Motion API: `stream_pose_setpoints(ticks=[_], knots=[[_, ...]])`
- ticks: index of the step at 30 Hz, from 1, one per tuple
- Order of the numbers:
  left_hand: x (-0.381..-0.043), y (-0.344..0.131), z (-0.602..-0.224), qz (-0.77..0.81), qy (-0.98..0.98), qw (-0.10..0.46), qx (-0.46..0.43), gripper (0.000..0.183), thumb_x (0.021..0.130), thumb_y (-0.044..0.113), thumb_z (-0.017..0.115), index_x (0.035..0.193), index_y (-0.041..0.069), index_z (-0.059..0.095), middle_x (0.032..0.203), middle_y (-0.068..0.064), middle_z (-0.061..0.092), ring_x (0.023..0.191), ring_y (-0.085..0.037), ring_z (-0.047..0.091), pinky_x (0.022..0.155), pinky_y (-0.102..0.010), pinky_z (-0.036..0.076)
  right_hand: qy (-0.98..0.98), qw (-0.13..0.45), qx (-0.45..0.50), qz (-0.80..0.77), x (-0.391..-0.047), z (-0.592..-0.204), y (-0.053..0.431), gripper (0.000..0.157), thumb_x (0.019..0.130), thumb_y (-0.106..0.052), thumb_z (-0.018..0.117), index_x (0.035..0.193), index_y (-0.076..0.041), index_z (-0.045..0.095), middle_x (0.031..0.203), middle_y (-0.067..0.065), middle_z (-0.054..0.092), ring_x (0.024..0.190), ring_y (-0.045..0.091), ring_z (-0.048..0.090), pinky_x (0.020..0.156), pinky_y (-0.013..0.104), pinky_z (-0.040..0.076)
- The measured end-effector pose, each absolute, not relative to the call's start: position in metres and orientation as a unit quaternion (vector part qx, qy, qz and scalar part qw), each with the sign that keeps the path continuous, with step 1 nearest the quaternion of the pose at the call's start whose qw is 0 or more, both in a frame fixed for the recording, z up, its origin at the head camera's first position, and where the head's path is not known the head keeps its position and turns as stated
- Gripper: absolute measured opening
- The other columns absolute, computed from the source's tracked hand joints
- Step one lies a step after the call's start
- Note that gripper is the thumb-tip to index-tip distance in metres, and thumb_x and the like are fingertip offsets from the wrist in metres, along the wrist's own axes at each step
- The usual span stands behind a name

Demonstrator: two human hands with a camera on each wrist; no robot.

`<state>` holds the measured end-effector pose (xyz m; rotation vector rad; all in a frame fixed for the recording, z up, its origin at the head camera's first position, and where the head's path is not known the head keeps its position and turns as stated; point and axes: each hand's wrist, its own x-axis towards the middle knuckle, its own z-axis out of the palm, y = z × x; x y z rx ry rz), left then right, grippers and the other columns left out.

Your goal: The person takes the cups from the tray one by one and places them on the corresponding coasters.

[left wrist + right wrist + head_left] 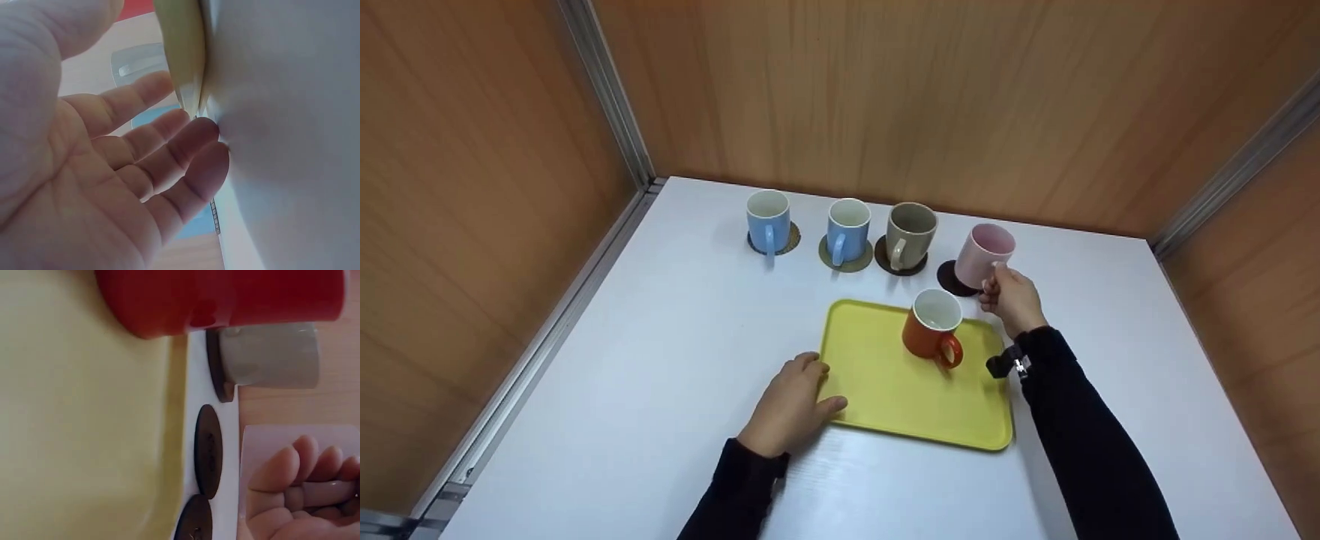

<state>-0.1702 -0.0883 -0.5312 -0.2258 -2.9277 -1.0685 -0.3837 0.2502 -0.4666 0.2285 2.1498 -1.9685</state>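
Observation:
My right hand (pixel 1014 298) pinches the handle of a pink mug (pixel 982 255), which tilts slightly over a dark coaster (pixel 952 279). In the right wrist view, the curled fingers (pixel 284 467) surround the handle and the pink mug (pixel 259 436) is raised off the coasters. My left hand (pixel 789 405) rests at the left edge of a yellow tray (pixel 915 390), thumb over the rim. Loosely bent fingertips (pixel 208 163) meet the table beside the tray (pixel 183 45) in the left wrist view. An orange-red mug (pixel 931 330) stands upright on the tray.
Along the back stand two light blue mugs (pixel 769 221) and a grey-brown mug (pixel 911 232), each on a round coaster. Another dark coaster (pixel 194 520) shows in the right wrist view. Wooden panels (pixel 885 97) enclose the white table (pixel 660 360) at the back and sides.

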Motion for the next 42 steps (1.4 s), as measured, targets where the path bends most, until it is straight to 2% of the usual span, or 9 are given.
stream_pose_setpoints(ticks=[6, 12, 16, 22, 26, 30, 33, 37, 42], knots=[[-0.17, -0.088, -0.53, -0.348, -0.935, -0.006, -0.071, 0.057, 0.1, 0.039, 0.076, 0.137, -0.003, 0.064, 0.154, -0.027, 0.054, 0.14, -0.044, 0.055, 0.115, -0.056, 0.048, 0.724, 0.136, 0.069, -0.672, -0.384, -0.458, 0.241, 0.038, 0.118, -0.03, 0.036, 0.098, 0.0, 0.05, 0.086, 0.003, 0.055, 0.08, 0.017, 0.059, 0.075, 0.029, 0.055], [-0.171, -0.089, -0.53, -0.345, -0.936, 0.0, -0.07, 0.058, 0.1, 0.04, 0.076, 0.135, -0.004, 0.064, 0.152, -0.027, 0.055, 0.138, -0.044, 0.056, 0.114, -0.055, 0.048, 0.733, 0.15, 0.067, -0.66, -0.382, -0.456, 0.235, 0.038, 0.117, -0.031, 0.039, 0.099, 0.0, 0.049, 0.089, 0.004, 0.054, 0.08, 0.017, 0.058, 0.078, 0.03, 0.055], [-0.171, -0.089, -0.53, -0.342, -0.937, 0.003, -0.072, 0.058, 0.1, 0.041, 0.076, 0.135, -0.004, 0.065, 0.152, -0.028, 0.055, 0.138, -0.044, 0.056, 0.114, -0.056, 0.048, 0.731, 0.158, 0.068, -0.661, -0.381, -0.46, 0.236, 0.037, 0.117, -0.032, 0.04, 0.1, 0.0, 0.048, 0.091, 0.006, 0.053, 0.081, 0.018, 0.058, 0.079, 0.031, 0.055], [-0.171, -0.089, -0.531, -0.345, -0.936, -0.001, -0.068, 0.057, 0.1, 0.041, 0.076, 0.135, -0.003, 0.065, 0.153, -0.027, 0.055, 0.14, -0.043, 0.055, 0.115, -0.055, 0.048, 0.738, 0.147, 0.058, -0.656, -0.392, -0.49, 0.244, 0.041, 0.117, -0.038, 0.042, 0.102, -0.001, 0.053, 0.091, 0.002, 0.06, 0.08, 0.015, 0.061, 0.076, 0.028, 0.056], [-0.171, -0.088, -0.532, -0.343, -0.937, 0.006, -0.067, 0.055, 0.1, 0.04, 0.076, 0.134, -0.003, 0.066, 0.153, -0.026, 0.055, 0.139, -0.043, 0.056, 0.114, -0.055, 0.048, 0.782, 0.097, 0.03, -0.616, -0.387, -0.5, 0.248, 0.045, 0.115, -0.037, 0.047, 0.113, 0.006, 0.061, 0.091, 0.005, 0.067, 0.079, 0.013, 0.064, 0.071, 0.024, 0.056], [-0.17, -0.086, -0.533, -0.339, -0.938, 0.007, -0.072, 0.054, 0.1, 0.039, 0.076, 0.133, -0.002, 0.066, 0.153, -0.027, 0.055, 0.138, -0.044, 0.056, 0.113, -0.056, 0.049, 0.848, -0.008, 0.004, -0.53, -0.362, -0.5, 0.256, 0.045, 0.113, -0.036, 0.052, 0.132, 0.004, 0.061, 0.112, 0.011, 0.068, 0.088, 0.014, 0.064, 0.073, 0.018, 0.051], [-0.169, -0.085, -0.532, -0.337, -0.939, 0.004, -0.073, 0.054, 0.1, 0.04, 0.076, 0.133, -0.002, 0.066, 0.153, -0.027, 0.055, 0.137, -0.044, 0.056, 0.113, -0.055, 0.049, 0.869, -0.043, 0.003, -0.493, -0.333, -0.5, 0.261, 0.045, 0.113, -0.039, 0.052, 0.137, -0.002, 0.06, 0.122, 0.012, 0.065, 0.091, 0.017, 0.063, 0.074, 0.018, 0.049], [-0.17, -0.085, -0.53, -0.334, -0.94, 0.012, -0.074, 0.053, 0.099, 0.038, 0.077, 0.131, -0.003, 0.066, 0.152, -0.028, 0.055, 0.136, -0.044, 0.057, 0.112, -0.055, 0.049, 0.865, 0.003, -0.013, -0.501, -0.301, -0.499, 0.261, 0.043, 0.112, -0.041, 0.054, 0.126, -0.002, 0.066, 0.112, 0.014, 0.068, 0.085, 0.019, 0.064, 0.069, 0.022, 0.05], [-0.169, -0.083, -0.532, -0.34, -0.938, 0.018, -0.063, 0.05, 0.098, 0.036, 0.078, 0.128, -0.003, 0.067, 0.151, -0.028, 0.056, 0.136, -0.045, 0.057, 0.112, -0.055, 0.049, 0.853, 0.086, -0.047, -0.513, -0.284, -0.502, 0.254, 0.04, 0.112, -0.039, 0.056, 0.114, -0.001, 0.07, 0.095, 0.01, 0.07, 0.083, 0.024, 0.063, 0.069, 0.026, 0.051]])
